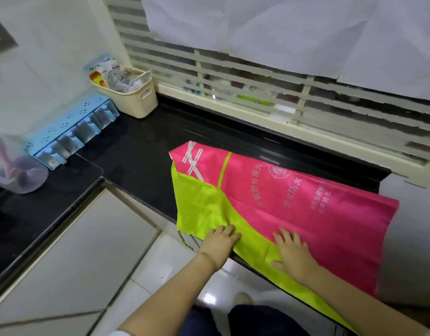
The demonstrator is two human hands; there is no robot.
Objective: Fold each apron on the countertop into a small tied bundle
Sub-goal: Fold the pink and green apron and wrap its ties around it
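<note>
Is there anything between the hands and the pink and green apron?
No, nothing visible. The left hand and the right hand both lie flat right on the apron, near the front edge of the countertop. The basket sits far off in the corner.

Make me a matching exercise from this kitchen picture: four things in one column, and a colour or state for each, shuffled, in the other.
Things:
1 basket
2 seasoning rack
3 apron
4 left hand

Matches:
A light blue
B pink and lime green
C cream
D flat on the green cloth

Pairs: 1-C, 2-A, 3-B, 4-D
</note>
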